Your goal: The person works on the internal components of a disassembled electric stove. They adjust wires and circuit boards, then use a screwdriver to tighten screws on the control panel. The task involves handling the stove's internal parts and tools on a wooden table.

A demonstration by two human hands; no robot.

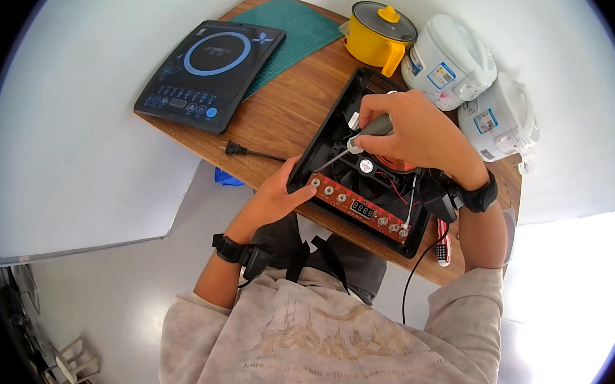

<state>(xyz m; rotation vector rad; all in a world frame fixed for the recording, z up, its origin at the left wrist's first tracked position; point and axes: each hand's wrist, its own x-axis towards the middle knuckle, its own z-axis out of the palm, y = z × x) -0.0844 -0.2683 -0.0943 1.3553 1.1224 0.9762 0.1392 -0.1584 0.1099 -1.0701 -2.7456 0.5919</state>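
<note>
The opened black base of an induction cooker (pixel 321 131) lies on the table in front of me, its inner parts exposed. My left hand (pixel 273 200) grips its near left corner, with the thumb against the end of a red circuit board (pixel 376 216) that carries push buttons and a small display. In my right hand (pixel 420 132) is a screwdriver (pixel 334 160) with a grey handle, tilted down to the left. Its tip is by the board's left end; whether it touches a screw I cannot tell. A fan (pixel 366 166) and part of a copper coil (pixel 394 163) show below my right hand.
A black glass cooktop panel (pixel 244 76) rests partly on a green cutting mat (pixel 301 27). Behind stand a yellow pot (pixel 365 40) and two white rice cookers (pixel 447 50). A power plug (pixel 234 148) lies left of the base; a red-and-white object (pixel 443 248) lies at right.
</note>
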